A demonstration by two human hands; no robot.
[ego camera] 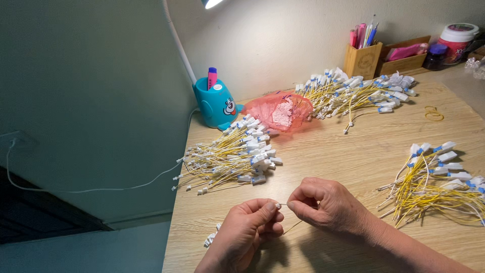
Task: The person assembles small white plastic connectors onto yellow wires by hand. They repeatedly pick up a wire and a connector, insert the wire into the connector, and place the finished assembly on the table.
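Yellow wire (293, 226), thin, pinched between both hands low over the wooden bench (353, 151), near its front edge. Left hand (246, 233) closed, thumb and forefinger gripping one end. Right hand (326, 205) closed, fingertips nipping the wire just beside the left. White connector (209, 238) lies by the left hand. Heaps of yellow leads with white plugs: left heap (230, 156), far heap (353, 93), right heap (434, 184). Pink bag (278, 111) and blue lamp base (217, 103) behind.
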